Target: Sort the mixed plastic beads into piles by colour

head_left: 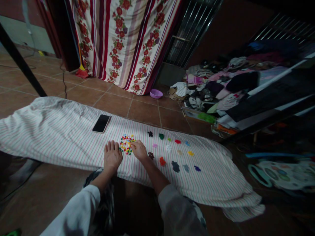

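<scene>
Striped cloth (66,134): beads (127,148) beside right grip (139,150).

Cloth (73,131) across the centre is white, striped pink and green; mixed pile (127,144), centre, shows red, yellow, green; curtain (130,42), upper centre, bears red flowers and stripes.

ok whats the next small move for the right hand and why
Probably shift some red from the mixed pile to the red cluster: the pile shows several colours, red among them, and the right hand is at its edge.
</scene>
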{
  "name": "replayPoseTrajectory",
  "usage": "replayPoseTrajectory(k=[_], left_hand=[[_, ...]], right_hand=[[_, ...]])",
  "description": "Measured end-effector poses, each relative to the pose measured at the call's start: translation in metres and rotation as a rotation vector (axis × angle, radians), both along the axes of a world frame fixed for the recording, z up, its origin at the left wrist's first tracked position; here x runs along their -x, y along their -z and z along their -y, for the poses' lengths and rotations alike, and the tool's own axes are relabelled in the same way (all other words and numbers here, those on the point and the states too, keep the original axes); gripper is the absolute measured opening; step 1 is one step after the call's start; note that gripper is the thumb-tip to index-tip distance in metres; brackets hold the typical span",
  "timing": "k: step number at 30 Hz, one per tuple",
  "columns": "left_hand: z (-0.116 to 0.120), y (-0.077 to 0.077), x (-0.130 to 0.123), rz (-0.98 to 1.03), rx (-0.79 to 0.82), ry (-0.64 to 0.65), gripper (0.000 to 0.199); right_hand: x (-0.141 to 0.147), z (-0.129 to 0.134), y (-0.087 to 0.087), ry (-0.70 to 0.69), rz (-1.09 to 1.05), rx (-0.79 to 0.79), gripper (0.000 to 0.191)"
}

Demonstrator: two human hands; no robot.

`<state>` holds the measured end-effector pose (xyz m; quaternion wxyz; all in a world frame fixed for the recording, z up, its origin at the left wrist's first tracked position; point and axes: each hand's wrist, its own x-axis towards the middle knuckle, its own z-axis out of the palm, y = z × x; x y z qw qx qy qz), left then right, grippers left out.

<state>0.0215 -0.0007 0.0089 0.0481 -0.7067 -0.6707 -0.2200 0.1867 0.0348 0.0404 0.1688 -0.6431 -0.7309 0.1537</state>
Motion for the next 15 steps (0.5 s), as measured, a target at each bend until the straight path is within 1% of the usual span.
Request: replayPoseTrajectory(k=[6,10,15], left_hand=[[0.002,-0.005,-0.001,-0.018,0.015,-0.009,0.048],[0.003,-0.009,-0.001,-0.031,0.024,-0.006,0.048],[0.002,-0.008,-0.001,-0.012,0.021,-0.006,0.048]], right_hand=[[0.01,-0.007,-0.009,-0.01,0.096,0.028,0.028],[0.015,-0.012,-0.016,0.012,0.136,0.042,0.025],[0.021,-0.016,-0.023,0.041,0.149,0.075,0.021]])
